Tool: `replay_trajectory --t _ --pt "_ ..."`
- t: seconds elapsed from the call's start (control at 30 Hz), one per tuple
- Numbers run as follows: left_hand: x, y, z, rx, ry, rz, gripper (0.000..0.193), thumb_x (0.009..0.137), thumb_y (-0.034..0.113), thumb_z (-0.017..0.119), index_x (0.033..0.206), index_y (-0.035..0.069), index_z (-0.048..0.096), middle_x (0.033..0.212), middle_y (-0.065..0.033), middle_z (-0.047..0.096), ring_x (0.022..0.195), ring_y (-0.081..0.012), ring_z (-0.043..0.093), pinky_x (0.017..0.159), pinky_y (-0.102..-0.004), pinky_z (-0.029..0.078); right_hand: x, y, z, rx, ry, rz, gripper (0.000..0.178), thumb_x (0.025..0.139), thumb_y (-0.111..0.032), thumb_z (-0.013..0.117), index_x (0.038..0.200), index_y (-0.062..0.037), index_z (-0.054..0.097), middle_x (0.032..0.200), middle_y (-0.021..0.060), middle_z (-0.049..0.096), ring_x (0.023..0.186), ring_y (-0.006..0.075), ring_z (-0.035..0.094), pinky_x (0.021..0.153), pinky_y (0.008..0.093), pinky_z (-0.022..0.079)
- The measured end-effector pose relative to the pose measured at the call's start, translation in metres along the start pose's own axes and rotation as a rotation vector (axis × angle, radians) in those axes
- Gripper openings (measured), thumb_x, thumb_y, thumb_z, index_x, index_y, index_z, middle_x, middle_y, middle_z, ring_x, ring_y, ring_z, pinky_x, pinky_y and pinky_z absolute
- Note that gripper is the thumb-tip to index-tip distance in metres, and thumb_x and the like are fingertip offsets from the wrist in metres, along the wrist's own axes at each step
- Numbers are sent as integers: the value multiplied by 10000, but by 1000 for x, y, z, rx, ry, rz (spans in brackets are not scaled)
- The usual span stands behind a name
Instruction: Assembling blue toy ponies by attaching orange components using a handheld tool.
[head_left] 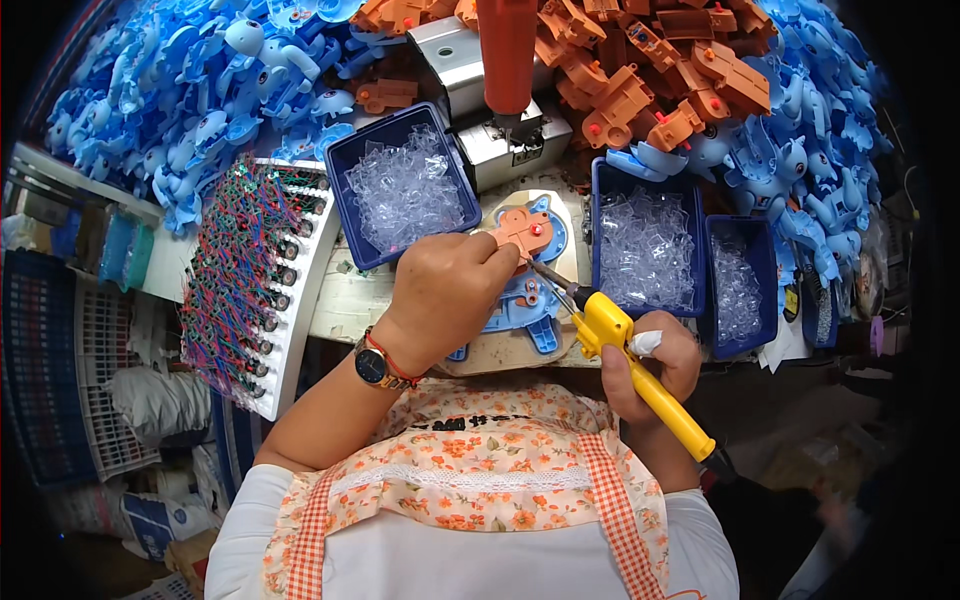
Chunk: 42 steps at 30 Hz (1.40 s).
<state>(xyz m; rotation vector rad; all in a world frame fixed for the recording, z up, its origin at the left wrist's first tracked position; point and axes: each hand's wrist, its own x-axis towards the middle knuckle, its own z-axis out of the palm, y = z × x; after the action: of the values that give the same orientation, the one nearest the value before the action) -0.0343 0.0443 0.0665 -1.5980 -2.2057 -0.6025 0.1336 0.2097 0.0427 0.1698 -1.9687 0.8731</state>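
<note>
My right hand (662,362), with a white wrap on one finger, grips a yellow soldering gun (675,408). Its metal tip points up and left, ending at the lower edge of an orange plastic gear housing (515,232) with a red knob. The housing sits in a light-blue toy shell half (540,330), laid on a pale board (500,356). My left hand (445,290) is closed beside the housing, fingertips pinched close to the gun's tip. Whatever those fingers hold is hidden.
Clear plastic pieces fill dark blue bins (362,255) on both sides of the board. Wired parts (235,280) lie on a white rack at left. Blue toy shells (210,110) and orange housings (625,105) are heaped behind. A metal fixture (510,150) stands under an orange-red tool (507,55).
</note>
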Motion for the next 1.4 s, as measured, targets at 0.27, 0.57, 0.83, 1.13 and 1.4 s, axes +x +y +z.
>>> replay_trajectory --t 0.27,0.57,0.83,1.13,1.4 --pt "0 0 1 1 17 9 77 795 148 660 787 95 605 662 -31 541 582 -217 592 519 -350 456 -16 -8 -3 -62 90 177 437 743 -138 792 1058 -22 512 906 111 572 702 205 586 600 293 493" --pt "0 1 1 13 21 5 63 796 144 656 795 98 613 662 -28 537 585 -212 592 519 -341 456 -17 -6 -2 -57 40 187 384 749 -112 788 1017 -40 523 898 111 581 682 203 582 597 308 492" --pt "0 1 1 6 27 8 65 800 150 658 798 100 617 660 -26 535 582 -205 589 518 -340 455 -16 -12 -2 13 117 296 440 787 -132 784 1085 -19 480 937 122 599 737 139 588 630 244 498" --pt "0 1 1 3 30 2 62 793 148 664 806 103 623 657 -26 539 587 -206 594 520 -338 457 -17 -13 0 -11 85 309 427 777 -143 795 1065 -20 505 924 108 591 695 128 572 611 238 483" --pt "-1 1 1 2 33 1 55 786 139 662 810 103 628 660 -25 540 589 -207 595 521 -338 458 -17 -12 0 -13 93 285 438 779 -145 794 1076 -17 499 936 99 576 706 126 563 612 239 480"
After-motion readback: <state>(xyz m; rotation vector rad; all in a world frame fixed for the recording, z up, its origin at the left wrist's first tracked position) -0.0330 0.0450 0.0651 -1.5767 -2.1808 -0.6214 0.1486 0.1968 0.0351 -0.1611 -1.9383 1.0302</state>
